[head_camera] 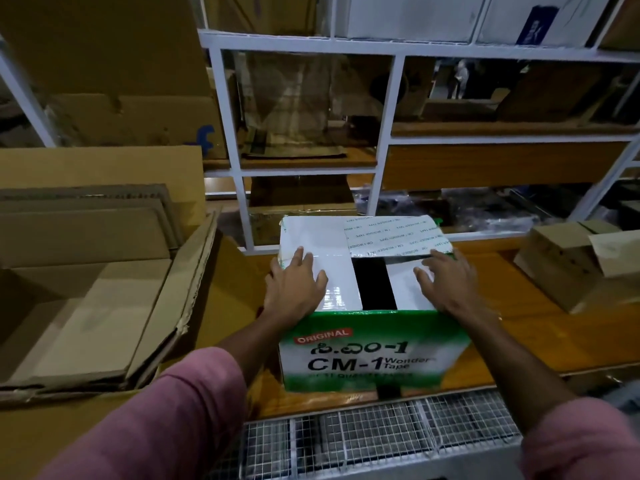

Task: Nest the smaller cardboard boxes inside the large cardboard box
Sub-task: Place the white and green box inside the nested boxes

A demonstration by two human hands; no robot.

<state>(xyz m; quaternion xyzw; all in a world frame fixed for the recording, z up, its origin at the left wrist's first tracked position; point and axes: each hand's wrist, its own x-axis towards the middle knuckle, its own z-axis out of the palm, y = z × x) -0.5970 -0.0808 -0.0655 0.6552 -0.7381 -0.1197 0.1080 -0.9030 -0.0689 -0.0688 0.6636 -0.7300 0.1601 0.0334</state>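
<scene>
A green and white "CM-1 Wonder Tape" cardboard box (372, 355) stands on the wooden table in front of me. Its white top flaps are folded nearly flat, with a dark gap between the two side flaps. My left hand (294, 285) lies flat on the left flap, fingers spread. My right hand (446, 284) presses flat on the right flap. To the left stands the large brown cardboard box (194, 271), open at the top, with flattened cardboard sheets inside. A smaller brown box (568, 268) with loose flaps sits at the far right of the table.
A white metal shelf rack (391, 43) with cartons rises right behind the table. The wooden table (519, 341) has bare surface to the right of the green box. A wire mesh panel (381, 434) runs along the table's near edge.
</scene>
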